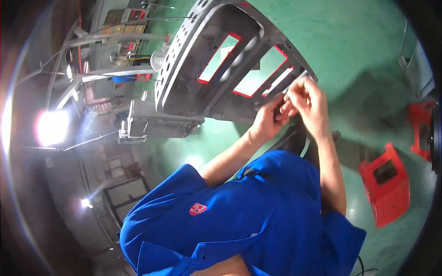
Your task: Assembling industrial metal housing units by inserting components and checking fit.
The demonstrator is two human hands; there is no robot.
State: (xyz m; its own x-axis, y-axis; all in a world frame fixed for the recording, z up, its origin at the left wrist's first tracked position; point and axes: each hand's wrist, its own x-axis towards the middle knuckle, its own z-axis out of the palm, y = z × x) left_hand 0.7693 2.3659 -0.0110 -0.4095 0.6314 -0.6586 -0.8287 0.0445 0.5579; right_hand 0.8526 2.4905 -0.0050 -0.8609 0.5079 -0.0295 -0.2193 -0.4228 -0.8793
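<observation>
In front of me stands a large dark grey panel (184, 94) with rectangular cut-outs edged in red. A row of holes runs along its left side. At the panel's near right edge, my left hand (269, 118) is closed, and something small and dark shows by its fingers. Close beside it, almost touching, my right hand (309, 99) has its fingertips pinched together. Whatever lies between the fingers is too small to name.
A red stool-like piece with a square opening (386, 184) stands on the green floor at right, with another red piece (420, 131) behind it. At left are a grey metal box (159, 122), a bright lamp (53, 128) and shelves (126, 32) with assorted items.
</observation>
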